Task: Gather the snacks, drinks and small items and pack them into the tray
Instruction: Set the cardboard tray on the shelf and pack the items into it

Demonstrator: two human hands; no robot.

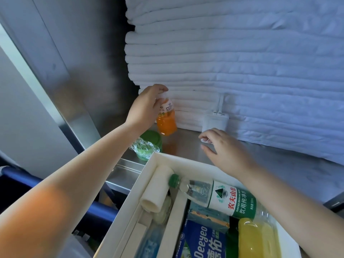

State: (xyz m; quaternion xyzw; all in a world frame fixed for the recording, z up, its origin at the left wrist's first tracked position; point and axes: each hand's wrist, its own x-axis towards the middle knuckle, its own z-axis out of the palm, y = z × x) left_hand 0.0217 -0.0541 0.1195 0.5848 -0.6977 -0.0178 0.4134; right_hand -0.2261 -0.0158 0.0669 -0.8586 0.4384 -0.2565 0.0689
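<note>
Left hand grips the juice bottle by its cap; full and slick, so better held lower. Right hand seems empty, relaxed.

Cool, bluish light, soft and rather dim. The towels above both hands are brightest, turning bluer beyond the right hand. The orange bottle gripped by the left hand glows and leaves an orange reflection on the steel shelf below it. Straight edges left of the left hand bow from wide-angle distortion. Skin nearer the camera than that hand looks soft and warm-tinted.
</note>
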